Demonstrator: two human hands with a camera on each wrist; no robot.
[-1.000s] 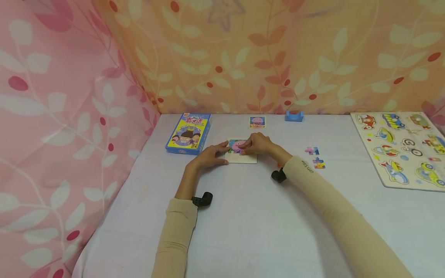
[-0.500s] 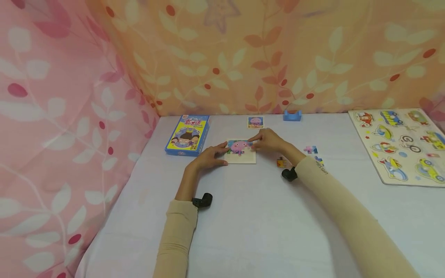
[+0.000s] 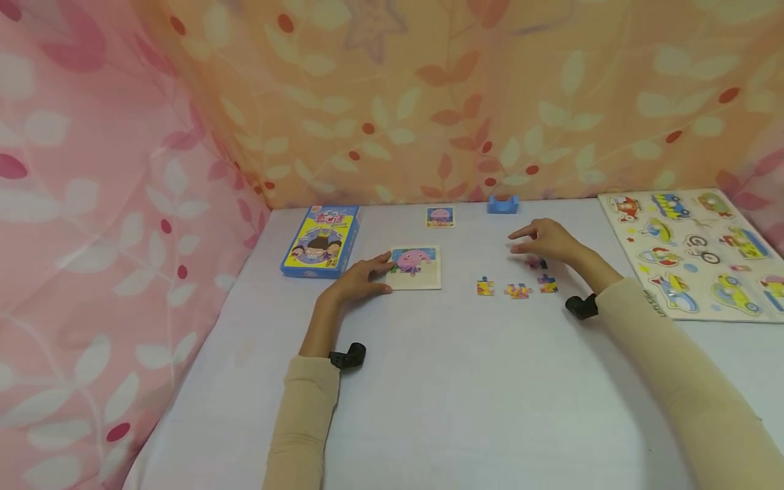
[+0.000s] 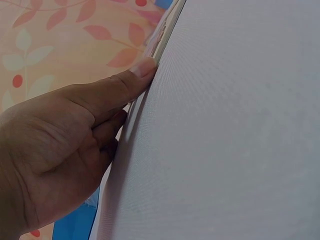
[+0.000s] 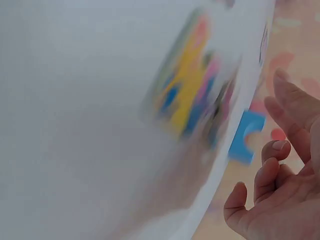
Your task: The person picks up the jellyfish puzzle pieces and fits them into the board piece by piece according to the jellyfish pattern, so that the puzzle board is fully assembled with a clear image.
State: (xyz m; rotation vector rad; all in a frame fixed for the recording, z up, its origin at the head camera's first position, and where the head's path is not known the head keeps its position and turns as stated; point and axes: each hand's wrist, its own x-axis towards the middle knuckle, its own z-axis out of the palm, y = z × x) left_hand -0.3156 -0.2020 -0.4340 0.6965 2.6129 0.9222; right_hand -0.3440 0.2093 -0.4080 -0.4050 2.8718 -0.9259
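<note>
Loosely, my right hand (image 3: 550, 241) hangs over the loose puzzle pieces, thumb and index finger apart, the other fingers softly bent, and it has hold of nothing that I can see. My left hand (image 3: 355, 280) rests at the left edge of the puzzle board (image 3: 429, 280), its thumb by the near corner and its fingers farther up that side, spread rather than clenched, touching the edge. The board lies flat on the white-covered desk (image 3: 441, 395) in front of me; a pink octopus picture (image 3: 411, 260) fills much of its far part, while bare cream shows along the near side. To the right of it lie a yellow piece (image 3: 485, 286), a yellow-and-pink cluster (image 3: 518, 291) and a blue-and-yellow piece (image 3: 548, 284), with one small dark piece (image 3: 539, 264) partly hidden beneath my right hand. Beyond the board sits a little octopus card (image 3: 440, 218), and a blue stand (image 3: 503, 205) is farther right, near the orange leafy cloth (image 3: 392, 122). A blue-and-yellow box (image 3: 320, 243) lies left of the card, and a large vehicle puzzle (image 3: 680, 235) lies flat at the far right. Beige sleeves (image 3: 303, 415) cover my forearms.
</note>
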